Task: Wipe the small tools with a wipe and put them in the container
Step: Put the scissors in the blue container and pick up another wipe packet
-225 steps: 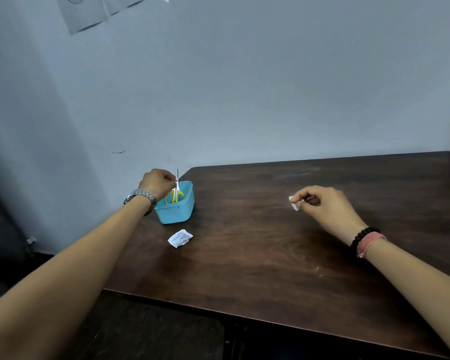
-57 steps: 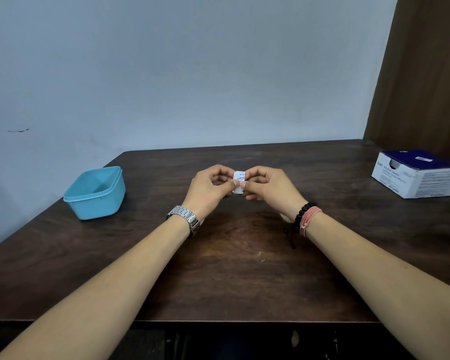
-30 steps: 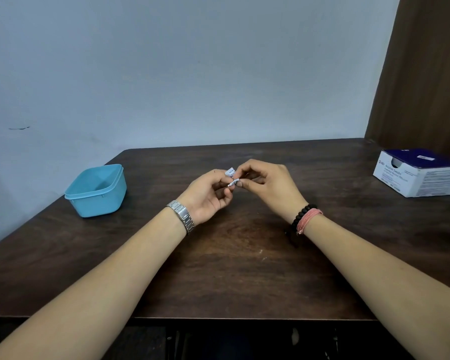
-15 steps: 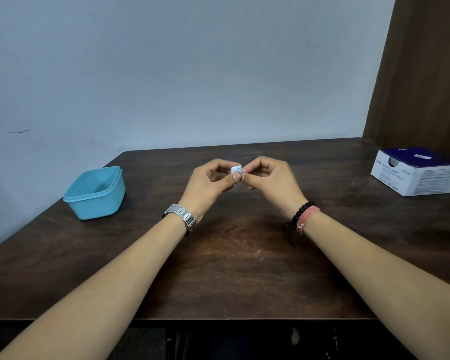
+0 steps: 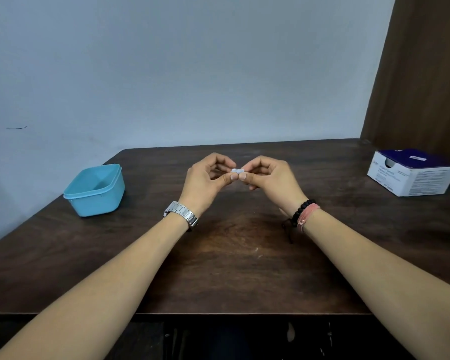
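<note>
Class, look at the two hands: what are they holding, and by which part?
A small white packet, pinched at its left end by the left hand and at its right end by the right hand, above the table.

Since a second ago, both hands levelled out, pinching the wipe packet again.

Perhaps an office: bare wall, desk.
</note>
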Action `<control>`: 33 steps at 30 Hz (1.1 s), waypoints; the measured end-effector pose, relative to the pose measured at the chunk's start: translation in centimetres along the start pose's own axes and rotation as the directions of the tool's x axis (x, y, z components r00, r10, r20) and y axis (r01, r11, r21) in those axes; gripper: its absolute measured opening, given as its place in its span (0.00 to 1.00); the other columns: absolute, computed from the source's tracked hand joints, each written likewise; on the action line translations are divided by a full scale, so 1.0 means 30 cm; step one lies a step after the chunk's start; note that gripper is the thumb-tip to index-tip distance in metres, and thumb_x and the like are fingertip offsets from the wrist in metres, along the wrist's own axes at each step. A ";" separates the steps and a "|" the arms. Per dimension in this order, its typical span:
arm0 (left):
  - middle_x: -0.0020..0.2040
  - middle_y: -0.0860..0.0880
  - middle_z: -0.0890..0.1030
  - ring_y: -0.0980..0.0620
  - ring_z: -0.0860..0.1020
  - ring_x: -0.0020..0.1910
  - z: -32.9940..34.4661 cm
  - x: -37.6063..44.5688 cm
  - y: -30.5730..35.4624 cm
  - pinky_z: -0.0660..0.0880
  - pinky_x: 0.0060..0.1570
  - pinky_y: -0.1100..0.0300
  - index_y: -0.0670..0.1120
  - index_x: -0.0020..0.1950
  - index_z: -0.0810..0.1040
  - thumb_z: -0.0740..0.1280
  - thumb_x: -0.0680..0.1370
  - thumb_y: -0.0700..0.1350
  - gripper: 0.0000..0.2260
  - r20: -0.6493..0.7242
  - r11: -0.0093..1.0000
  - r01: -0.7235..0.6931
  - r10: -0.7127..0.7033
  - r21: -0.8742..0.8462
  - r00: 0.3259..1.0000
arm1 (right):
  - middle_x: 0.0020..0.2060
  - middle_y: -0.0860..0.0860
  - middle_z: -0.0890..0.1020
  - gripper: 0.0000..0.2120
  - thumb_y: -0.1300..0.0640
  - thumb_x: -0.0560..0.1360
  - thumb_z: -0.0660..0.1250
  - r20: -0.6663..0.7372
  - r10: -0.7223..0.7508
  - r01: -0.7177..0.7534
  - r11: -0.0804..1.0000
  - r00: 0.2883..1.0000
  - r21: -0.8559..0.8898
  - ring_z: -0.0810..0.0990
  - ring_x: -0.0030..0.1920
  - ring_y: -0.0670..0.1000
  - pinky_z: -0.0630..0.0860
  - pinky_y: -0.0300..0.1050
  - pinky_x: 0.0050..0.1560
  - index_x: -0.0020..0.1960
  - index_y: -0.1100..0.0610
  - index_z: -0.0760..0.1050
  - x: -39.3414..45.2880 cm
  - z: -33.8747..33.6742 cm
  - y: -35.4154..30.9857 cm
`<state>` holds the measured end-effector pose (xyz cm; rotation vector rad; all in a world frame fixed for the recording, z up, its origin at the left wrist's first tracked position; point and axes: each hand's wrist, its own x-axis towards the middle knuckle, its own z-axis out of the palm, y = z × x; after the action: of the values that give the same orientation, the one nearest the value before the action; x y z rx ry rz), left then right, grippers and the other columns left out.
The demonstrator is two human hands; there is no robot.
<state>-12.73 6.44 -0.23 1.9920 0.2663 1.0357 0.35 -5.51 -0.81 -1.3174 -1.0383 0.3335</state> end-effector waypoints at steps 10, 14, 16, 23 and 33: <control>0.42 0.57 0.84 0.60 0.83 0.45 0.160 -0.136 0.198 0.77 0.48 0.67 0.55 0.49 0.78 0.74 0.72 0.38 0.13 0.180 0.994 -0.093 0.081 0.056 0.980 | 0.37 0.49 0.85 0.05 0.57 0.70 0.76 -0.061 -0.036 0.013 0.940 0.998 -0.340 0.79 0.34 0.43 0.79 0.41 0.39 0.43 0.54 0.81 -0.281 -0.184 -0.150; 0.42 0.59 0.83 0.61 0.82 0.43 0.377 -0.292 0.355 0.76 0.45 0.70 0.54 0.46 0.80 0.74 0.72 0.39 0.10 0.274 0.983 -0.165 0.180 -0.075 0.945 | 0.39 0.48 0.84 0.03 0.58 0.71 0.74 -0.128 -0.080 0.019 0.906 0.988 -0.423 0.81 0.39 0.43 0.78 0.38 0.44 0.44 0.54 0.80 -0.562 -0.395 -0.238; 0.41 0.57 0.84 0.61 0.82 0.41 0.522 -0.372 0.440 0.75 0.43 0.71 0.50 0.45 0.80 0.75 0.72 0.39 0.07 0.331 0.975 -0.168 0.209 -0.148 0.920 | 0.41 0.50 0.84 0.04 0.58 0.73 0.74 -0.201 -0.086 -0.012 0.898 0.976 -0.440 0.82 0.42 0.48 0.78 0.39 0.46 0.46 0.55 0.80 -0.731 -0.515 -0.275; 0.41 0.55 0.83 0.61 0.81 0.41 1.051 -0.617 0.639 0.74 0.46 0.70 0.47 0.45 0.81 0.73 0.73 0.38 0.05 0.715 0.957 -0.242 0.281 -0.160 0.640 | 0.43 0.51 0.84 0.04 0.59 0.74 0.72 -0.648 -0.001 -0.284 0.899 0.761 -0.335 0.82 0.43 0.49 0.78 0.44 0.47 0.48 0.56 0.79 -1.325 -0.848 -0.172; 0.44 0.59 0.82 0.52 0.81 0.48 1.364 -0.821 0.555 0.77 0.51 0.53 0.57 0.48 0.79 0.69 0.74 0.50 0.04 0.935 0.893 -0.424 0.011 0.150 0.354 | 0.51 0.62 0.80 0.09 0.67 0.75 0.68 -0.743 0.666 -0.875 0.321 -0.062 0.361 0.78 0.55 0.58 0.74 0.56 0.60 0.55 0.63 0.76 -2.010 -1.021 0.442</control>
<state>-0.65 -40.86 -13.47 2.6950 -0.5063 -0.1955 -3.86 -64.79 -35.72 -1.9265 0.7324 0.3821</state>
